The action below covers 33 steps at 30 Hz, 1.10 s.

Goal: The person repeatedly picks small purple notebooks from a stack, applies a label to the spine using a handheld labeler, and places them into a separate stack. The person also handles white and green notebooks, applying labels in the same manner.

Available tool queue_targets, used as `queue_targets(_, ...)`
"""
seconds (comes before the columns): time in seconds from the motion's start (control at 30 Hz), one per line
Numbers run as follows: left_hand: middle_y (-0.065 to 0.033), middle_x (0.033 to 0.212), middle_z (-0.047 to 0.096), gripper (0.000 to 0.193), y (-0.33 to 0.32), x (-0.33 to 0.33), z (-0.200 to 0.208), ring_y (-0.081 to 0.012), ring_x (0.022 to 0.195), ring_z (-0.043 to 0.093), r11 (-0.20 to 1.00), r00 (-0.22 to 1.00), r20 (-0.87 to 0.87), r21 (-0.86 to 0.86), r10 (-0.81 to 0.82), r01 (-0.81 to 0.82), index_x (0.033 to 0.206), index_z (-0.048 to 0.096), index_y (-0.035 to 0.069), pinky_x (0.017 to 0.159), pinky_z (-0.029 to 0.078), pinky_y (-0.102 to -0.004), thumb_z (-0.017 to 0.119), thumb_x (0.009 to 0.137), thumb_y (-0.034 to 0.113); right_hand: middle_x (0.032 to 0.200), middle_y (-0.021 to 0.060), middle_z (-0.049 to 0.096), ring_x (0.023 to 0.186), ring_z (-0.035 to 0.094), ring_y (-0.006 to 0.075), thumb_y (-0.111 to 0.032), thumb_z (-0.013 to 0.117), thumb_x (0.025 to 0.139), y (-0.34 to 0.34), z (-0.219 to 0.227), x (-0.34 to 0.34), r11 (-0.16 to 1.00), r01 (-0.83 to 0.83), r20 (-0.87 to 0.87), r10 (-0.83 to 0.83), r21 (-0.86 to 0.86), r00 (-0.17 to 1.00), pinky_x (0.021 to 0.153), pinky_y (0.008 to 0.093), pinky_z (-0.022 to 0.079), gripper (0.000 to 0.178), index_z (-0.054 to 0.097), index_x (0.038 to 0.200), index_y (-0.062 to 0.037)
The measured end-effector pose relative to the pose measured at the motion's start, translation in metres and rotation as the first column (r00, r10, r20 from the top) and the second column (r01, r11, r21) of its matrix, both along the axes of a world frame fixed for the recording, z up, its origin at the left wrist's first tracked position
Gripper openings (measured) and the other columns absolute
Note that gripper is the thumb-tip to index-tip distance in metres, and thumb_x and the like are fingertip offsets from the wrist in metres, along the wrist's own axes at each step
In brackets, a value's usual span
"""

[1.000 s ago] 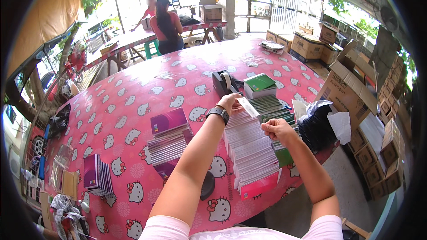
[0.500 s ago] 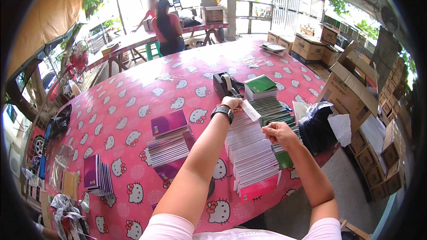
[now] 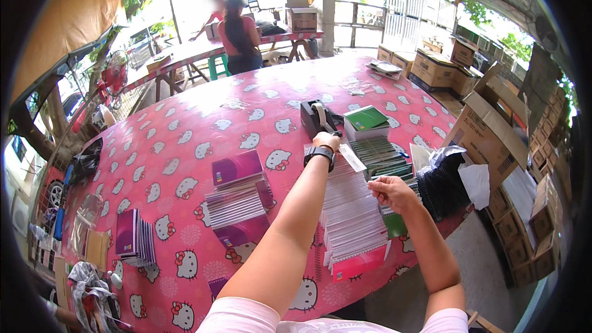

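Observation:
My left hand (image 3: 327, 140), with a dark watch on its wrist, is closed at the front end of a black tape dispenser (image 3: 312, 121); its fingertips are partly hidden. A white paper slip (image 3: 352, 158) slants between my hands, its upper end beside the left hand. To the right, my right hand (image 3: 394, 193) is pinched above the notebooks; whatever it holds is too small to make out. Below lies a long row of overlapping white-edged notebooks (image 3: 354, 209), with a pink cover (image 3: 359, 263) at its near end. Green notebooks (image 3: 381, 159) overlap alongside, and a green-topped stack (image 3: 368, 118) stands beyond.
Purple notebooks (image 3: 237, 169) lie left of my forearm, and another purple pile (image 3: 132, 237) sits farther left. A black mesh bundle (image 3: 441, 188) and an open carton (image 3: 481, 129) stand right. Two people are at a far table (image 3: 277, 38).
My left hand has shifted slightly right against the tape dispenser. The right hand stays pinched in nearly the same place. The whole view has shifted a little.

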<state>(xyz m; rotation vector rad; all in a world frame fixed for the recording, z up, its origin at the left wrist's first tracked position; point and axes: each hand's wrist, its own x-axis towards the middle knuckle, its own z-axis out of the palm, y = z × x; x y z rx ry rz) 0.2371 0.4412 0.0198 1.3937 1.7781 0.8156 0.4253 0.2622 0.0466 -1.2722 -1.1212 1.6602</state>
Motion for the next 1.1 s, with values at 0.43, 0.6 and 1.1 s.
queue_targets(0.43,-0.0163,0.098,0.068,0.025,-0.006,0.005,0.016,-0.0259,0.092,0.067,0.988,0.997,0.038,-0.135,-0.073,0.077,0.097,0.069,0.003,0.078,0.054,-0.0334,0.06,0.079,0.019,0.064,-0.001,0.058,0.049,0.049,0.0043,-0.018,0.07,0.084,-0.005,0.001,0.002,0.999,0.037,-0.037,-0.037,-0.003,0.999,0.044,0.0181,0.039,0.015,0.06,0.078,-0.0083)
queue_targets(0.6,-0.0118,0.08,0.07,0.02,0.008,0.0,0.0,-0.0189,0.067,0.069,0.996,0.993,0.119,-0.082,-0.026,0.036,0.085,0.069,-0.001,0.057,0.056,-0.0301,0.064,0.077,0.016,0.064,-0.0011,0.057,0.049,0.049,0.0045,-0.018,0.07,0.084,-0.008,0.005,-0.002,0.999,0.04,-0.059,-0.039,0.021,0.998,0.044,0.0181,0.038,0.014,0.061,0.079,-0.0077)
queue_targets(1.1,-0.0039,0.079,0.067,0.018,-0.343,-0.242,0.091,-0.0059,0.07,0.059,0.557,0.93,0.368,0.766,0.03,-0.321,0.088,0.069,0.0,0.062,0.046,-0.0193,0.071,0.082,0.016,0.066,-0.0001,0.058,0.056,0.05,0.0046,-0.016,0.065,0.087,-0.141,0.051,-0.154,0.839,-0.463,0.039,0.472,0.287,0.881,0.05,0.0179,0.039,0.015,0.061,0.082,-0.0018)
